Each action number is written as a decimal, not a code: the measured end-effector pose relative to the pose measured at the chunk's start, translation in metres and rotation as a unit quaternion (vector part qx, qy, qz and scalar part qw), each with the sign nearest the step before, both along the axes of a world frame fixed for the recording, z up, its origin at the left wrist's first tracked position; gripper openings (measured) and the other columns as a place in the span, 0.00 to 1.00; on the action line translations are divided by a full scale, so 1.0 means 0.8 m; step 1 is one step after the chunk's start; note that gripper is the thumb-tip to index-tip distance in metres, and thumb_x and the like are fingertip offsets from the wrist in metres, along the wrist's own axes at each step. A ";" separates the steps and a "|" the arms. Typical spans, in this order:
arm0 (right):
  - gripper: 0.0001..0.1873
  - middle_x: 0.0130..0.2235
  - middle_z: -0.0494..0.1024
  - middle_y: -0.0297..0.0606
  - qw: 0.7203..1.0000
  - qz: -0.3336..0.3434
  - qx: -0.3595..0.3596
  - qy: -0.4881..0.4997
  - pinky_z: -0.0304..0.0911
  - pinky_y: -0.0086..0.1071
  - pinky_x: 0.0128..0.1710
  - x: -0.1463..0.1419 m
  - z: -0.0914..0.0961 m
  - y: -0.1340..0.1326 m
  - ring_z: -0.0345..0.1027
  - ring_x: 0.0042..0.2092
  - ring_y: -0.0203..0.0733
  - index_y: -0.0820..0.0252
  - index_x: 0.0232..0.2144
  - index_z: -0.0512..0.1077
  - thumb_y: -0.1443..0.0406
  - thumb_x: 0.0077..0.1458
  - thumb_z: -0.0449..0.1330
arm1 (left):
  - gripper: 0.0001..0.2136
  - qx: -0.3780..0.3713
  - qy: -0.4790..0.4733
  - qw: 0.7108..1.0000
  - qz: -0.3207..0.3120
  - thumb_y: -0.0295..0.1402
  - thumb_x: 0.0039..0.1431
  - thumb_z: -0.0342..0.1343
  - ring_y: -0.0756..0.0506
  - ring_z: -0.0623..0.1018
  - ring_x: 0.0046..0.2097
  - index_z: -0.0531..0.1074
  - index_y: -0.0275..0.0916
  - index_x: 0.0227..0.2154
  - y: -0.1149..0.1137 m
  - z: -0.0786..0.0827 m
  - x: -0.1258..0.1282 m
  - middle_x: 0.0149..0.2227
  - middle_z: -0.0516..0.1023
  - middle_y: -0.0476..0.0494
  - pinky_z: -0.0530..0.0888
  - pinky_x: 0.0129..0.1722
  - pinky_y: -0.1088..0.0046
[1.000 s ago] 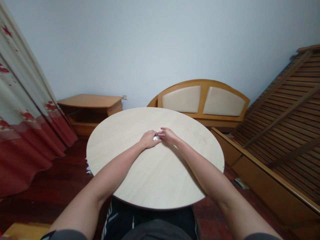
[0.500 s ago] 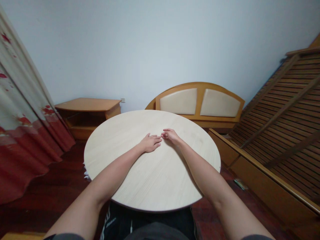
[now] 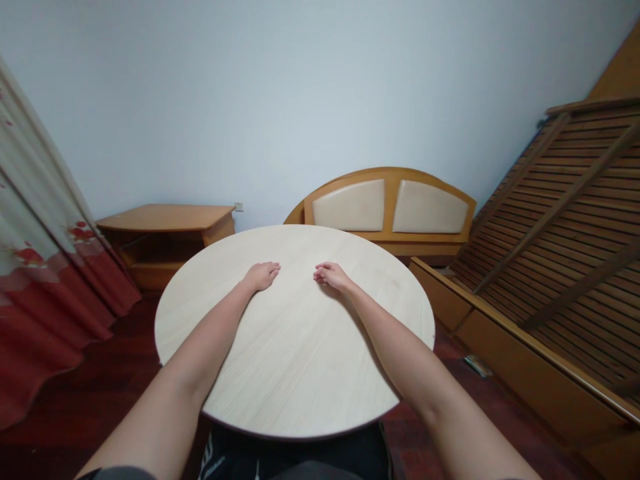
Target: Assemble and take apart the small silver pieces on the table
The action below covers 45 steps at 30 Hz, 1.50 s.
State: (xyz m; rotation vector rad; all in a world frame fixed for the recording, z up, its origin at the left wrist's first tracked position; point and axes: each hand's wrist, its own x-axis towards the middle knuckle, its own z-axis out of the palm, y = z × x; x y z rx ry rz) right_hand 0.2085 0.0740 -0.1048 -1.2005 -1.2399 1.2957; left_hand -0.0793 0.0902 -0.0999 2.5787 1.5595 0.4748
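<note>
The round pale wood-grain table [image 3: 295, 347] fills the middle of the view, right in front of my body. My left hand [image 3: 263, 275] rests palm down on its top, left of centre, fingers stretched out and holding nothing. Opposite it, my right hand [image 3: 333, 276] lies on its little-finger side on the tabletop, fingers loosely bent and a little apart, with nothing visible in them. A stretch of bare tabletop separates the two hands. The right palm is partly hidden from me.
A wooden cabinet [image 3: 165, 217] stands at the back left beside a red-and-cream curtain [image 3: 75, 267]. Behind the table is a padded headboard [image 3: 390, 175]. Brown slats [image 3: 565, 200] and a long wooden bed frame [image 3: 525, 347] lie on the right.
My left hand has slid left across the tabletop, away from my right hand, which has hardly moved. The view has shifted slightly.
</note>
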 end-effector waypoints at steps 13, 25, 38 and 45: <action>0.05 0.30 0.81 0.38 0.986 0.005 0.087 -0.145 0.67 0.28 0.33 0.000 -0.005 0.000 0.74 0.30 0.37 0.62 0.34 0.77 0.71 0.59 0.61 | 0.21 0.021 0.068 0.990 0.118 0.38 0.74 0.42 0.37 0.75 0.66 0.75 0.41 0.59 0.021 0.023 -0.044 0.65 0.77 0.37 0.70 0.66 0.55; 0.13 0.47 0.84 0.47 0.805 0.042 0.318 -0.500 0.64 0.33 0.49 -0.045 0.005 -0.050 0.75 0.48 0.45 0.63 0.43 0.82 0.63 0.70 0.59 | 0.17 0.073 0.004 0.995 0.066 0.39 0.73 0.51 0.36 0.79 0.58 0.79 0.36 0.53 -0.069 0.035 0.081 0.56 0.81 0.33 0.75 0.60 0.61; 0.13 0.45 0.83 0.47 0.786 0.069 0.324 -0.522 0.64 0.34 0.53 -0.042 0.003 -0.053 0.73 0.49 0.46 0.64 0.42 0.84 0.65 0.68 0.59 | 0.13 0.044 -0.015 0.999 0.023 0.35 0.70 0.53 0.37 0.78 0.57 0.82 0.39 0.46 -0.080 0.002 0.061 0.53 0.82 0.36 0.75 0.60 0.60; 0.11 0.45 0.83 0.47 0.783 0.078 0.334 -0.519 0.64 0.33 0.53 -0.039 0.002 -0.048 0.73 0.49 0.45 0.64 0.43 0.84 0.67 0.66 0.60 | 0.13 0.047 -0.029 0.998 0.012 0.35 0.69 0.53 0.37 0.79 0.56 0.83 0.39 0.45 -0.078 -0.002 0.058 0.52 0.82 0.36 0.75 0.61 0.59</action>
